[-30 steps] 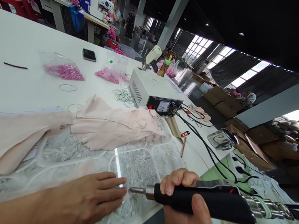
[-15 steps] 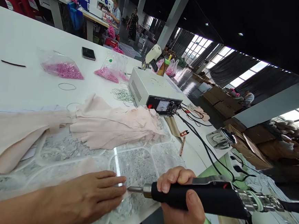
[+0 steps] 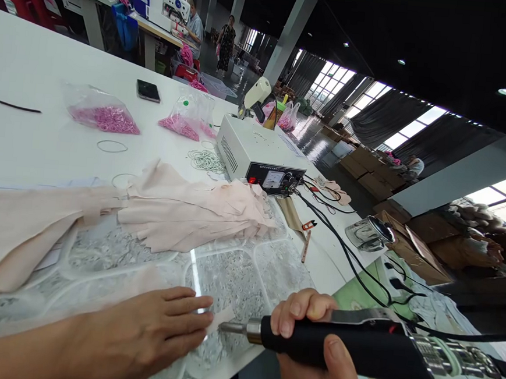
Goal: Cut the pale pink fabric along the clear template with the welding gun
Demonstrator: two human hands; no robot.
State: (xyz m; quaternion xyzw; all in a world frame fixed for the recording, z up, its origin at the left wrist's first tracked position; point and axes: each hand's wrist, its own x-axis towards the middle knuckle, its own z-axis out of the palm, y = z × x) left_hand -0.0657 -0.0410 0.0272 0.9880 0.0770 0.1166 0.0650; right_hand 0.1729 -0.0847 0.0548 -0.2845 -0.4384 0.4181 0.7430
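My left hand (image 3: pixel 150 327) lies flat with fingers stretched, pressing a thin pale piece of fabric (image 3: pixel 223 317) onto the clear, marble-patterned mat (image 3: pixel 228 278). Wrapped in my right hand (image 3: pixel 315 346) is a black ultrasonic hand tool (image 3: pixel 337 343) with a narrow metal tip. That tip points left, close to the fabric's end and a little apart from my left fingertips; whether it touches the fabric I cannot tell. Beyond both hands, a pile of pale pink fabric pieces (image 3: pixel 190 214) rests on the mat, and a longer pale pink cloth (image 3: pixel 26 224) spreads at the left.
A white control box (image 3: pixel 262 152) with a gauge stands behind the fabric, its black cables (image 3: pixel 340 240) running rightward. On the white table are pink-filled bags (image 3: pixel 103 113), a phone (image 3: pixel 148 91), green rubber bands (image 3: pixel 207 161), a small orange tool (image 3: pixel 309 224) and a glass jar (image 3: pixel 368 233).
My right hand has drawn the tool slightly right and down, opening a gap from my left fingertips. More of the fabric's end shows. My left hand has hardly moved.
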